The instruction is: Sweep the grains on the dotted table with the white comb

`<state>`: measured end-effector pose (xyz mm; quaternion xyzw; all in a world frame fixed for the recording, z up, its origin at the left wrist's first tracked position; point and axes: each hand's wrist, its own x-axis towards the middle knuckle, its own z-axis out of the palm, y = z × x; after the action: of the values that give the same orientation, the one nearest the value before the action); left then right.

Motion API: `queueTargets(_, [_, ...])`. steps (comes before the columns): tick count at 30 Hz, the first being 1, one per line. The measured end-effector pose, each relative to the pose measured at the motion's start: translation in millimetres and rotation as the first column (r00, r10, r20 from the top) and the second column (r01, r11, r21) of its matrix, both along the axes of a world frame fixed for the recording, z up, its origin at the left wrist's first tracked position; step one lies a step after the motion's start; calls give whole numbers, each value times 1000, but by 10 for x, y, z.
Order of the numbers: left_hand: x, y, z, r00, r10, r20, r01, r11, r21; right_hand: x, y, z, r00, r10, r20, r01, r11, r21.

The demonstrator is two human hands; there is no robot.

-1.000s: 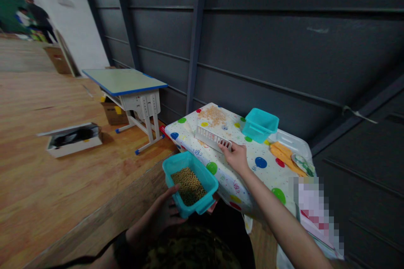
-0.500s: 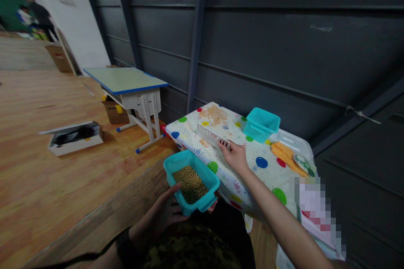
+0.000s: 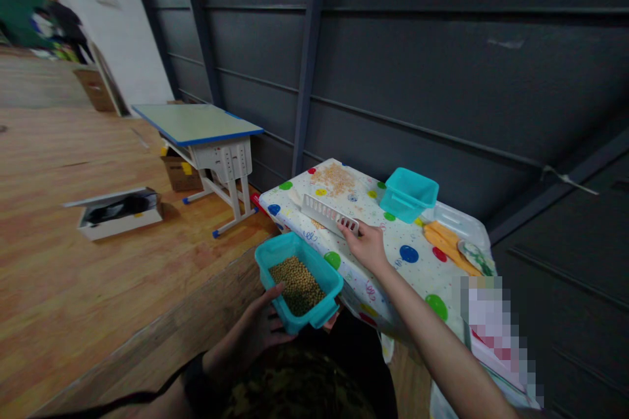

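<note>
Step in hand: you have one container in each hand at the near-left corner of the table (image 3: 393, 236).

Left hand (image 3: 263, 327): cupped under and around the teal bin (image 3: 314, 258), thumb up against its near wall, the other fingers hidden beneath. The bin hangs off the table, just beside its edge and lower than the top. It is tilted slightly and partly filled with small tan-green beans (image 3: 297, 285).

Right hand (image 3: 366, 245): arm stretched over the spotted cloth, fingers close together, tips laid on the near end of the white slotted tray (image 3: 327, 213). You cannot tell whether the thumb closes under it. The tray lies flat on the table, and a patch of loose grain (image 3: 337, 178) is scattered just behind it.

Also on the table are a second teal bin (image 3: 410, 193) at the back and an orange cloth (image 3: 445, 239) to the right.

Judgement: the bean bin has one-handed support and no surface below it, so any move calls for keeping it level. The light tray would likely skid under fingertip pressure, so it wants a firmer hold.
</note>
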<state>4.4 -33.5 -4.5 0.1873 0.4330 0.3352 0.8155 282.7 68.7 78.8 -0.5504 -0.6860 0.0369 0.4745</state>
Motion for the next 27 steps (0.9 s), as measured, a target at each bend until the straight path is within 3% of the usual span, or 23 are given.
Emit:
queueTargets(9, [35,-16,30,999,40,-4,-40,999,-7,-27,-28,8,1000,-16,24,15,1000,24])
queueTargets(16, [86,-18,-19,998,65,0,-65,998,22,-50,-66,21,998,41,37,-43,998,42])
queueTargets(27, [124,-62,94,995,101,-3,-101,995,18,-60,-59,-7,999,10,48,-14,996,90])
